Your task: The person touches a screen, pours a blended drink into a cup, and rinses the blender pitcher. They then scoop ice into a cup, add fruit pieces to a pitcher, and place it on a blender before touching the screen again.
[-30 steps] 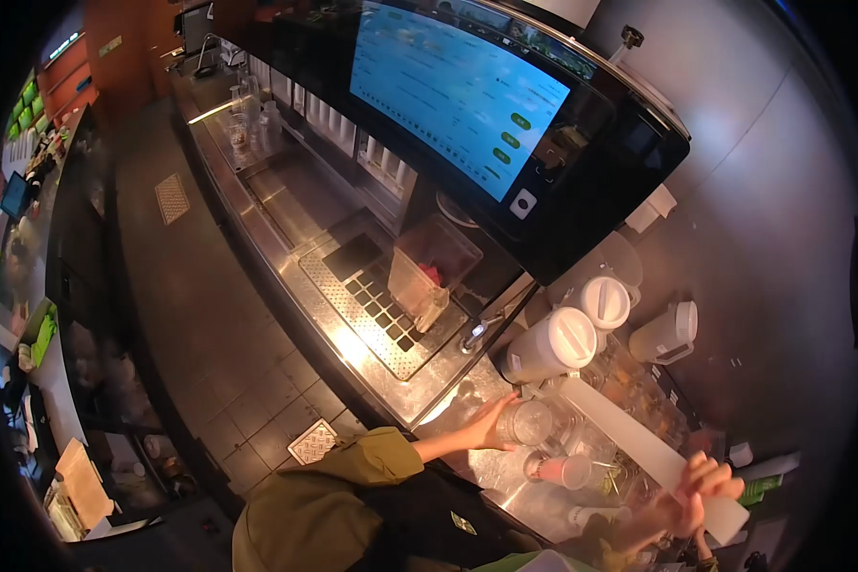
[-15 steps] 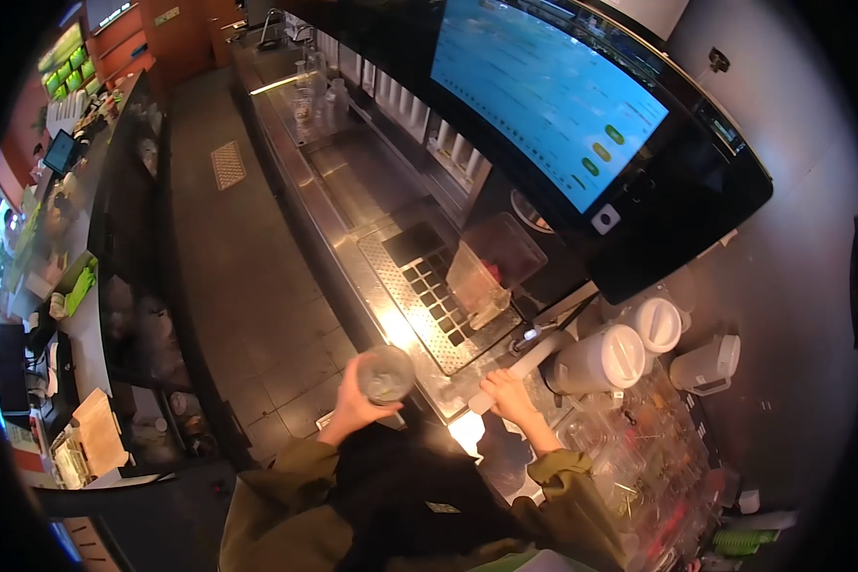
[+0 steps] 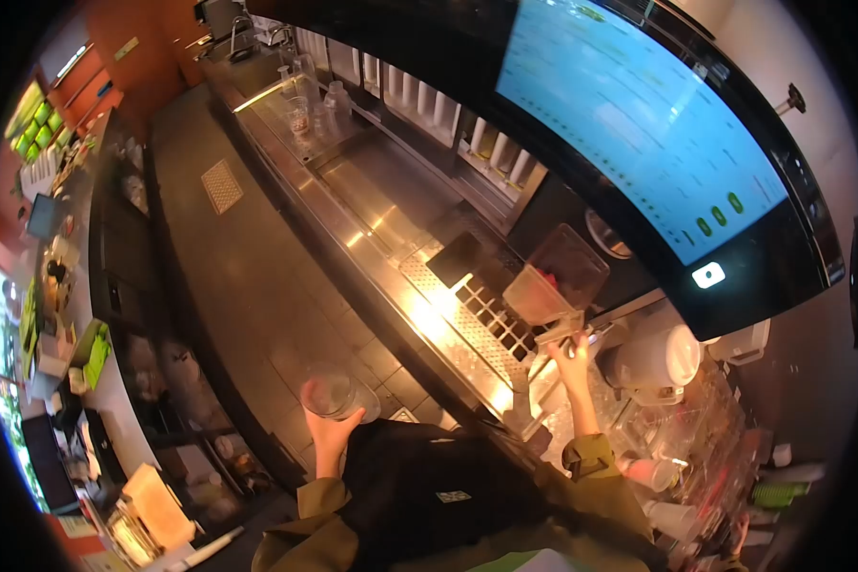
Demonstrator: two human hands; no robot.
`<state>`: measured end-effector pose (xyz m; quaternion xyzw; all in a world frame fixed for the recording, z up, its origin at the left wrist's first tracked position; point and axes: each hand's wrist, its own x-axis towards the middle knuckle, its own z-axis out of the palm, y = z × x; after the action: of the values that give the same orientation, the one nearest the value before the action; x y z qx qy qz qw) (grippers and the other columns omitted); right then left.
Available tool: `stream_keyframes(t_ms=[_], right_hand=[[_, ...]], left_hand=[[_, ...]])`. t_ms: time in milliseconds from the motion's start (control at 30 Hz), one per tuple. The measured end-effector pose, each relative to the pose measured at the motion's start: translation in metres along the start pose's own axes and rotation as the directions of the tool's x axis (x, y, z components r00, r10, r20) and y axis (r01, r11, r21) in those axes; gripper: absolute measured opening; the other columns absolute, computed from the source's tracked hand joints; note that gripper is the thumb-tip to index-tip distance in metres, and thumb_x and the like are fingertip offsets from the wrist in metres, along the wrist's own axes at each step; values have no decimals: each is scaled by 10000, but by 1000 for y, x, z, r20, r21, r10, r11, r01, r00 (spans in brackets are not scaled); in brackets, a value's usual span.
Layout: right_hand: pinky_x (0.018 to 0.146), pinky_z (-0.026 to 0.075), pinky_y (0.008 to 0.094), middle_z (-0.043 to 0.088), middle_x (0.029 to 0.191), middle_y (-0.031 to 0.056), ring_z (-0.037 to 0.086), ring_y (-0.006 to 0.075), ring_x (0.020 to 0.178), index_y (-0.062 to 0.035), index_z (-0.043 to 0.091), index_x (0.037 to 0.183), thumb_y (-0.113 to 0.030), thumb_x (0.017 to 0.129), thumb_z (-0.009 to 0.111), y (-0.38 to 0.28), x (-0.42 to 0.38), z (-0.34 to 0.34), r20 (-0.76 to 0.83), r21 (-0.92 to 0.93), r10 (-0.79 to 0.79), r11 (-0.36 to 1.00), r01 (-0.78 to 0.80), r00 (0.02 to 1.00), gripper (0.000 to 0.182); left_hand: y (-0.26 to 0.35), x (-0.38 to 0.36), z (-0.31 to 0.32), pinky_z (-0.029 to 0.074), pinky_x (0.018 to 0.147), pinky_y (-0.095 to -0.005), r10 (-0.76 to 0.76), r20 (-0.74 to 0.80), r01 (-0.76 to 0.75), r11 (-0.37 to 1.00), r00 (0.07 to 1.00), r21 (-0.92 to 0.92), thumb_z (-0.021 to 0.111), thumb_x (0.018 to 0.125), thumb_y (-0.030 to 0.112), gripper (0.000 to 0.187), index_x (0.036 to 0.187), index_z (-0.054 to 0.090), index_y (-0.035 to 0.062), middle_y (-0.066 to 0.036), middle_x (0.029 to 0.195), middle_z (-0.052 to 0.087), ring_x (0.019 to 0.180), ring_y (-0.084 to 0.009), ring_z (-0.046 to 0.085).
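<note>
On the left, my left hand [image 3: 328, 431] is wrapped round a clear cup [image 3: 334, 392], held over the floor beside the counter; motion blurs the cup's edges. My right hand [image 3: 570, 358] reaches out over the counter, fingers closed at the front edge of a clear plastic bin [image 3: 541, 295]. Something small and dark shows at those fingertips, too blurred to name. Inside the bin lies something red. Just left of the right hand is a black-and-white grid rack [image 3: 491, 315] set in the counter.
A large blue screen [image 3: 629, 124] overhangs the counter's right side. White-lidded pitchers [image 3: 653, 367] stand right of my right hand, near clear plastic containers [image 3: 677, 443]. Glass jars [image 3: 336, 105] sit at the far end of the steel counter [image 3: 353, 214].
My right hand has left the pale handle-like piece and moved forward to the bin's front edge. My left hand has shifted left with the cup. The camera view has turned.
</note>
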<state>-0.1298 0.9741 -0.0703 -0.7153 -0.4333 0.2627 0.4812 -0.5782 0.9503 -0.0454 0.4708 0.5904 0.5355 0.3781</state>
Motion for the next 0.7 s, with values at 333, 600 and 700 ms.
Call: stream_keyframes(t_ms=[333, 600, 700], right_hand=[[648, 384, 208, 517, 798, -10, 472, 87, 706, -27, 567, 966, -22, 736, 585, -67, 34, 91, -542, 226, 135, 974, -11, 830, 231], [708, 425, 198, 503, 774, -20, 504, 76, 714, -2, 516, 1016, 85, 671, 520, -247, 28, 239, -279, 265, 148, 962, -72, 949, 356], [691, 422, 196, 537, 811, 0, 515, 79, 723, 15, 506, 1053, 53, 657, 534, -263, 78, 336, -11, 309, 183, 936, -171, 983, 398]], left_hand=[[-4, 220, -136, 382, 923, -357, 48, 194, -40, 998, 980, -43, 820, 487, 103, 890, 1228, 336, 5, -121, 1170, 438, 1110, -238, 453], [10, 406, -206, 387, 919, -336, 201, 134, -215, 972, 970, 99, 813, 483, 112, 826, 1179, 383, 1, -119, 1151, 447, 1075, -234, 473], [7, 472, -219, 383, 930, -336, 191, 146, -211, 969, 971, 132, 820, 477, 121, 853, 1197, 375, 10, -115, 1168, 439, 1088, -227, 465]])
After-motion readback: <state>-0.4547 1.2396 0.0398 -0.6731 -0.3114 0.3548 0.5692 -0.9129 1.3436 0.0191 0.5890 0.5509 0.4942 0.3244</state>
